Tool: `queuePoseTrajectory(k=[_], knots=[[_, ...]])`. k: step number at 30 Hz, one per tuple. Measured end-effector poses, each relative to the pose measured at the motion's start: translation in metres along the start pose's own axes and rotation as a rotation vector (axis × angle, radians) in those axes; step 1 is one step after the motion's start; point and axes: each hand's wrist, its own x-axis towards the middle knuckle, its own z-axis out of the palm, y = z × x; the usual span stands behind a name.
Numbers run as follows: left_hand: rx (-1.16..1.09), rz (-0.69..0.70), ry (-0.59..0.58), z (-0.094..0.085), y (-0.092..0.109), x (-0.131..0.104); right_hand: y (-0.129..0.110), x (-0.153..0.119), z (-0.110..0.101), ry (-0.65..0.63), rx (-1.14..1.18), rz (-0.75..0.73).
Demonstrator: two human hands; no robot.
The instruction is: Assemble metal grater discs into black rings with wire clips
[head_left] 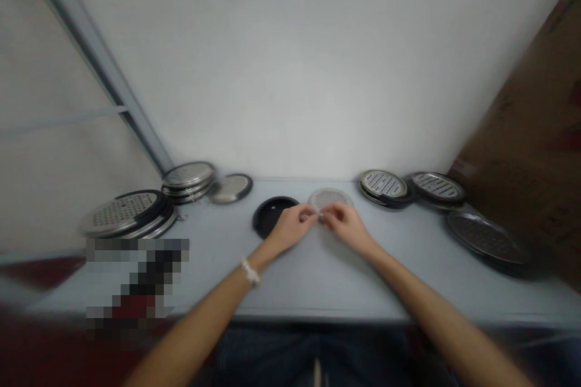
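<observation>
My left hand [293, 228] and my right hand [348, 228] meet fingertip to fingertip above the middle of the table. Both are closed in a pinch on something small and pale, too blurred to name. Partly behind my left hand lies a round black dish-like piece [267, 215] with a small light spot or hole in it. Just beyond my fingers is a round perforated metal disc [330, 196], its near edge covered by my hands.
On the left are stacked round metal grater discs with black rims [124, 211], another stack [188, 175] and a single disc [232, 187]. More rimmed graters [385, 185], [438, 187] and a dark disc [488, 239] lie right. Cardboard boxes [531, 133] stand at the right.
</observation>
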Motion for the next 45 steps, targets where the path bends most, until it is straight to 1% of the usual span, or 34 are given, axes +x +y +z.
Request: queuePoseTrajectory(k=[2,6,9,13,15,18,22,25,31,36,41,43,45], knots=[[-0.158,-0.027,-0.040,0.001,-0.001,0.000,0.001,0.002,0.000,-0.015,0.103,0.035],[-0.420,-0.148,-0.129,0.002,0.000,0.001,0.004,0.005,0.000,0.016,0.254,0.094],[-0.499,-0.196,-0.121,0.002,0.002,0.002,0.003,0.006,-0.001,0.030,0.350,0.128],[-0.525,-0.184,-0.149,0.002,0.002,0.003,0.002,0.005,-0.002,0.005,0.484,0.178],[-0.508,-0.159,-0.157,0.001,0.001,0.004,0.002,0.005,-0.003,-0.005,0.563,0.219],[-0.447,-0.120,-0.138,0.000,0.000,0.004,0.003,0.005,-0.003,-0.028,0.699,0.304],[-0.430,-0.087,-0.131,0.000,0.000,0.002,0.002,0.006,-0.005,-0.106,0.797,0.393],[-0.434,-0.069,-0.123,0.000,0.003,0.002,0.000,0.005,-0.004,-0.133,0.779,0.401],[-0.328,-0.083,-0.088,-0.001,0.004,0.001,0.003,0.004,0.001,-0.134,0.762,0.411],[-0.153,-0.035,-0.049,-0.001,0.006,-0.001,0.005,0.004,0.004,-0.106,0.676,0.376],[-0.011,-0.021,0.006,-0.001,0.008,-0.002,-0.001,0.002,0.003,-0.100,0.583,0.306],[0.004,-0.018,0.020,-0.001,0.009,-0.002,-0.003,0.002,0.002,-0.092,0.555,0.298],[-0.032,-0.011,0.011,-0.001,0.009,-0.002,-0.003,0.002,0.001,-0.068,0.557,0.308]])
